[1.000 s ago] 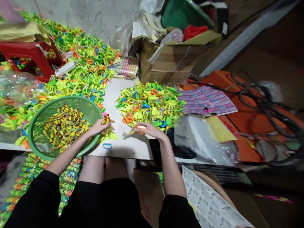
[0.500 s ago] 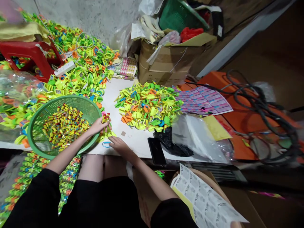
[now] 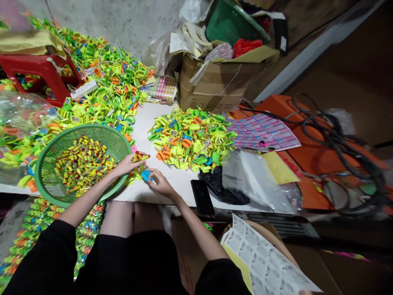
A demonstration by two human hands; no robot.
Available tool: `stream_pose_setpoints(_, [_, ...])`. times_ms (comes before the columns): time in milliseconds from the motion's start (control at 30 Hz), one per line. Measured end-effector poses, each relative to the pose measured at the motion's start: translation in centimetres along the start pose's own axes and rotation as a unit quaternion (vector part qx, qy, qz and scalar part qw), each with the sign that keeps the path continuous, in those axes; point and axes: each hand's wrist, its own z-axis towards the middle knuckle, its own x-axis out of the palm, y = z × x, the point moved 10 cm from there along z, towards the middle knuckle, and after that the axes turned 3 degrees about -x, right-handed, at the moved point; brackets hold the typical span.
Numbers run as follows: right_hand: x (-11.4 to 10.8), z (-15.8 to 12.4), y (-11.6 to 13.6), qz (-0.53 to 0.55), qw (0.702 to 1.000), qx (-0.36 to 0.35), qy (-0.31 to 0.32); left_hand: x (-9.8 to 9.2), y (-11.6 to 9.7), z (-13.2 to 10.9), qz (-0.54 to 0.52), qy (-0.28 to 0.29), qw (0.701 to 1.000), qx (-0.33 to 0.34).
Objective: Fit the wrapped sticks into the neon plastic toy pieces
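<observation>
My left hand (image 3: 127, 164) is closed around a small bundle of yellow and red pieces (image 3: 139, 156), beside the rim of the green basket (image 3: 49, 151), which is full of the same small pieces. My right hand (image 3: 159, 182) pinches a small blue plastic ring (image 3: 145, 175) just off the white tabletop (image 3: 181, 184), right below the left hand's bundle. A heap of green, yellow and orange plastic rings (image 3: 192, 137) lies on the table just beyond both hands.
A black phone (image 3: 202, 197) lies at the table's front edge beside a black bag and clear plastic bags (image 3: 254, 176). Sticker sheets (image 3: 265, 131), a cardboard box (image 3: 217, 82), black cables (image 3: 340, 139), a red stool (image 3: 39, 71) and a larger ring heap (image 3: 101, 82) surround the table.
My right hand came back from the ring heap to the table's front, picked up the blue ring lying there and lifted it toward my left hand. The left hand stayed put.
</observation>
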Motion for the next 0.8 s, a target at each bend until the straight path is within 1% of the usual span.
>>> stream_pose_setpoints(33, [-0.5, 0.1, -0.7, 0.076, 0.996, 0.041, -0.015, 0.0, -0.1, 0.0, -0.003, -0.001, 1.000, -0.002])
stream_pose_setpoints(67, [-0.8, 0.1, -1.4, 0.152, 0.985, 0.079, -0.031, 0.0, -0.1, -0.1, -0.002, -0.001, 1.000, -0.005])
stream_pose_setpoints(133, [-1.0, -0.2, -2.6, 0.282, 0.946, 0.146, -0.059, 0.0, -0.2, -0.1, 0.003, -0.002, 1.000, -0.006])
stream_pose_setpoints(200, [-0.8, -0.5, -3.2, 0.363, 0.909, 0.189, -0.075, -0.1, -0.1, 0.0, 0.010, -0.004, 1.000, -0.002])
stream_pose_setpoints(233, [-0.6, -0.6, -3.2, 0.384, 0.898, 0.198, -0.078, -0.2, 0.0, 0.0, 0.016, -0.004, 1.000, -0.002])
stream_pose_setpoints(267, [-0.5, -0.7, -3.2, 0.390, 0.895, 0.203, -0.078, -0.2, 0.1, 0.0, 0.022, -0.004, 1.000, -0.003])
stream_pose_setpoints(333, [-0.6, -0.8, -3.0, 0.363, 0.906, 0.206, -0.073, -0.2, 0.2, 0.1, 0.031, -0.002, 0.999, -0.006])
stream_pose_setpoints(467, [-1.2, -1.0, -3.0, 0.252, 0.941, 0.214, -0.069, -0.2, 0.3, 0.1, 0.031, -0.005, 0.999, -0.007])
stream_pose_setpoints(600, [-2.0, -1.0, -2.5, 0.196, 0.954, 0.213, -0.075, -0.1, 0.7, 0.1, 0.035, -0.007, 0.999, -0.023])
stream_pose_setpoints(700, [-2.4, -0.8, -1.5, 0.154, 0.966, 0.198, -0.066, 0.0, 0.7, 0.1, 0.035, -0.003, 0.999, -0.028])
stream_pose_setpoints(800, [-2.6, -0.6, -0.5, 0.084, 0.980, 0.175, -0.049, 0.0, 0.6, 0.1, 0.039, -0.006, 0.999, -0.021])
